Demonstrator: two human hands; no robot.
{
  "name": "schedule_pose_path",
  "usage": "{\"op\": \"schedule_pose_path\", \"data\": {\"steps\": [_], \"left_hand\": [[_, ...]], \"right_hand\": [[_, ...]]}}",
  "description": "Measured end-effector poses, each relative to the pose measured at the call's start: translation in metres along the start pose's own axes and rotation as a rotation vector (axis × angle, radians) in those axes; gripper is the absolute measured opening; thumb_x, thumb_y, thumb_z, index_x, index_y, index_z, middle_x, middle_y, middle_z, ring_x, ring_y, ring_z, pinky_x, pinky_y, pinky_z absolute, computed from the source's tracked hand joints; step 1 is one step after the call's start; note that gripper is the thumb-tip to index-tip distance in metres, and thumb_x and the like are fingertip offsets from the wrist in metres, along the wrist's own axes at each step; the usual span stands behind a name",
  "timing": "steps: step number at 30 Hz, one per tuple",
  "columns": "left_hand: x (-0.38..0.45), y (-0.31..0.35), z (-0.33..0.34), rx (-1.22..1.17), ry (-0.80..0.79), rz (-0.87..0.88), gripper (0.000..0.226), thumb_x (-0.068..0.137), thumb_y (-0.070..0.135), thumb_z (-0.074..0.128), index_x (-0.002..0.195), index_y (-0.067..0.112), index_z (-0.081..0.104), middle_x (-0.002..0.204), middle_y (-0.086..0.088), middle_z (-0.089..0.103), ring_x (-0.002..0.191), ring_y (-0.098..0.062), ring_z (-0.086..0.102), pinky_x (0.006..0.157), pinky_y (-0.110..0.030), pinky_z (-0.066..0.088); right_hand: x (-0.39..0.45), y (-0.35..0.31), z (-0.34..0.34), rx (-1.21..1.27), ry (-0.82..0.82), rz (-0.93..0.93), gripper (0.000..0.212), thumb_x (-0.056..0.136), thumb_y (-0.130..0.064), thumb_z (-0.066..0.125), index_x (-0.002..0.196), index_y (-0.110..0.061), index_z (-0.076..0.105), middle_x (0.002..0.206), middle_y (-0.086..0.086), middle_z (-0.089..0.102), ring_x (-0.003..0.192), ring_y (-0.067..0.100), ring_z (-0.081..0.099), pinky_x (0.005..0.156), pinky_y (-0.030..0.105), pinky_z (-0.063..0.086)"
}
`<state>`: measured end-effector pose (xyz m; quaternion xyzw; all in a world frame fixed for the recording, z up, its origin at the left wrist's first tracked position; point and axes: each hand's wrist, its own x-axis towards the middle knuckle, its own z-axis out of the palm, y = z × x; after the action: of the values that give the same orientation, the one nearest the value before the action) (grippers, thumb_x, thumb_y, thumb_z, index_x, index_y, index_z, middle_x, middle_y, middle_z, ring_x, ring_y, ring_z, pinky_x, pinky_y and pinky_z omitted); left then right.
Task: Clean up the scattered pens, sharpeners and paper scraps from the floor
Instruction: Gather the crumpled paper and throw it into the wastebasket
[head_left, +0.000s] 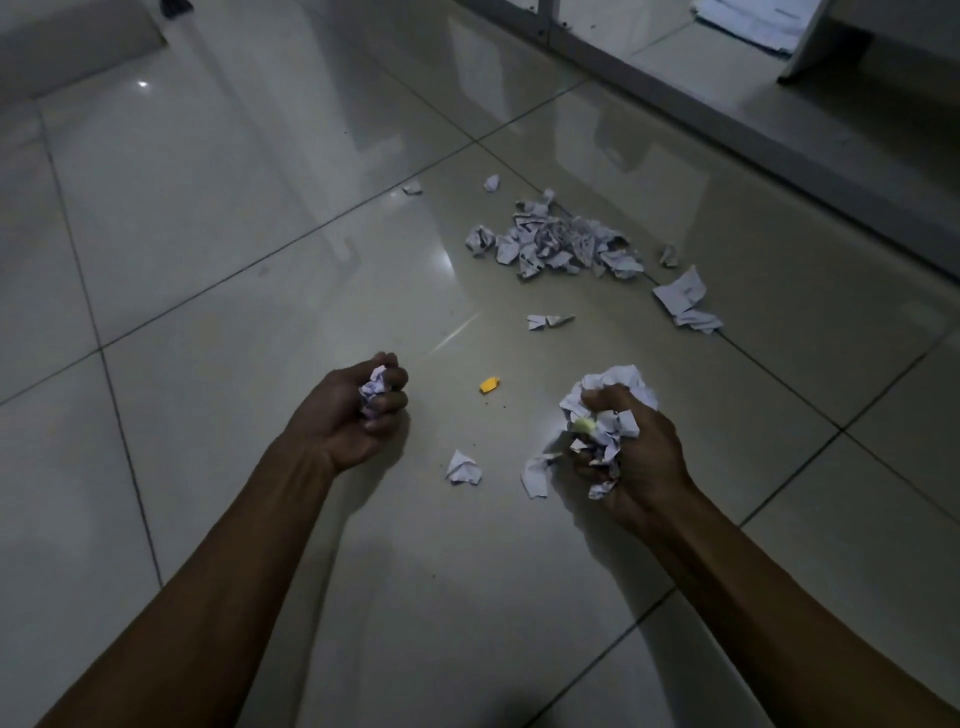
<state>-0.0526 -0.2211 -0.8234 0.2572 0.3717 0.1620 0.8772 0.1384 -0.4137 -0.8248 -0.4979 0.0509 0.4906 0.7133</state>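
Observation:
My left hand (353, 415) grips a small wad of crumpled paper (373, 391) just above the floor. My right hand (639, 457) holds a larger bunch of paper scraps (613, 400), with a small yellowish piece showing among them. Between the hands lie an orange sharpener (489, 385) and one loose crumpled scrap (462, 468). Farther off sits a pile of torn paper scraps (556, 245), with single scraps around it, such as a flat torn sheet (685, 300) and a small folded scrap (548, 321). No pens are in sight.
The floor is glossy pale tile (218, 218) with dark grout lines. A raised ledge or furniture base (753, 119) runs diagonally across the upper right. Stacked papers (753, 21) lie beyond it at the top right corner.

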Motion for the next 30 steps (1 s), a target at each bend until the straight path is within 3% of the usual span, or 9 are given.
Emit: {"op": "schedule_pose_path", "data": {"steps": [2, 5, 8, 10, 13, 17, 22, 26, 30], "left_hand": [[0.001, 0.003, 0.003, 0.148, 0.258, 0.066, 0.019, 0.096, 0.021, 0.043, 0.077, 0.020, 0.046, 0.047, 0.008, 0.036, 0.031, -0.004, 0.029, 0.032, -0.014, 0.015], [0.012, 0.006, 0.001, 0.625, 0.685, 0.275, 0.037, 0.102, 0.035, 0.037, 0.080, 0.010, 0.051, 0.050, -0.003, 0.042, 0.037, -0.016, 0.038, 0.041, -0.020, 0.026], [0.011, 0.003, 0.010, 1.360, 0.860, 0.380, 0.068, 0.096, 0.063, 0.025, 0.062, 0.010, 0.050, 0.062, -0.007, 0.052, 0.059, -0.025, 0.051, 0.063, -0.032, 0.038], [0.011, -0.003, 0.019, 1.606, 0.922, 0.356, 0.076, 0.092, 0.069, 0.015, 0.061, 0.010, 0.052, 0.064, -0.005, 0.051, 0.060, -0.023, 0.047, 0.070, -0.034, 0.037], [0.016, -0.013, 0.021, 1.825, 0.952, 0.338, 0.060, 0.101, 0.051, 0.018, 0.078, 0.009, 0.054, 0.074, -0.006, 0.055, 0.070, -0.025, 0.047, 0.074, -0.038, 0.038], [0.021, -0.020, 0.001, 1.824, 0.911, 0.564, 0.026, 0.102, 0.029, 0.029, 0.091, 0.011, 0.043, 0.081, -0.018, 0.061, 0.076, -0.040, 0.058, 0.067, -0.041, 0.038], [0.015, -0.019, -0.014, 1.871, 0.725, 0.755, 0.024, 0.098, 0.023, 0.047, 0.117, 0.008, 0.049, 0.077, -0.015, 0.065, 0.072, -0.040, 0.061, 0.063, -0.039, 0.040], [0.013, -0.025, -0.019, 1.993, 0.643, 0.833, 0.023, 0.097, 0.028, 0.045, 0.107, 0.011, 0.056, 0.081, -0.011, 0.067, 0.069, -0.037, 0.063, 0.061, -0.036, 0.042], [0.018, -0.027, -0.012, 2.010, 0.738, 0.727, 0.018, 0.099, 0.021, 0.046, 0.093, 0.006, 0.052, 0.073, -0.014, 0.063, 0.059, -0.035, 0.056, 0.057, -0.034, 0.032]], "right_hand": [[0.002, 0.000, -0.002, 0.018, -0.004, -0.010, 0.042, 0.084, -0.008, 0.061, 0.043, -0.020, 0.056, 0.053, 0.005, 0.049, 0.045, 0.015, 0.038, 0.056, 0.029, 0.023], [0.003, 0.002, -0.001, 0.034, -0.021, 0.004, 0.024, 0.065, -0.017, 0.072, 0.046, -0.020, 0.057, 0.053, 0.003, 0.052, 0.048, 0.017, 0.040, 0.060, 0.032, 0.026], [0.006, 0.004, -0.003, -0.009, 0.000, -0.008, 0.033, 0.076, -0.012, 0.068, 0.047, -0.021, 0.056, 0.053, 0.002, 0.050, 0.047, 0.016, 0.039, 0.052, 0.027, 0.027], [0.007, 0.004, -0.006, -0.017, 0.021, 0.013, 0.035, 0.086, -0.009, 0.061, 0.053, -0.019, 0.055, 0.052, 0.002, 0.048, 0.040, 0.015, 0.040, 0.044, 0.020, 0.027], [0.007, 0.002, -0.006, -0.112, 0.028, -0.005, 0.027, 0.086, -0.010, 0.063, 0.061, -0.017, 0.058, 0.050, 0.001, 0.052, 0.041, 0.015, 0.045, 0.048, 0.022, 0.032], [0.010, 0.001, -0.006, -0.009, -0.012, 0.054, 0.022, 0.056, -0.025, 0.077, 0.055, -0.017, 0.057, 0.053, 0.006, 0.052, 0.045, 0.018, 0.041, 0.057, 0.028, 0.023], [0.009, -0.003, -0.011, 0.029, -0.044, 0.021, 0.040, 0.089, -0.011, 0.059, 0.051, -0.019, 0.052, 0.049, 0.004, 0.043, 0.033, 0.013, 0.036, 0.039, 0.014, 0.025], [0.006, -0.001, -0.005, 0.023, -0.002, -0.004, 0.043, 0.089, -0.008, 0.059, 0.047, -0.019, 0.054, 0.050, 0.003, 0.045, 0.035, 0.013, 0.038, 0.041, 0.015, 0.024], [0.003, -0.001, 0.000, -0.006, 0.019, -0.009, 0.046, 0.087, -0.007, 0.060, 0.043, -0.019, 0.056, 0.050, 0.003, 0.049, 0.039, 0.015, 0.040, 0.047, 0.019, 0.026]]}}
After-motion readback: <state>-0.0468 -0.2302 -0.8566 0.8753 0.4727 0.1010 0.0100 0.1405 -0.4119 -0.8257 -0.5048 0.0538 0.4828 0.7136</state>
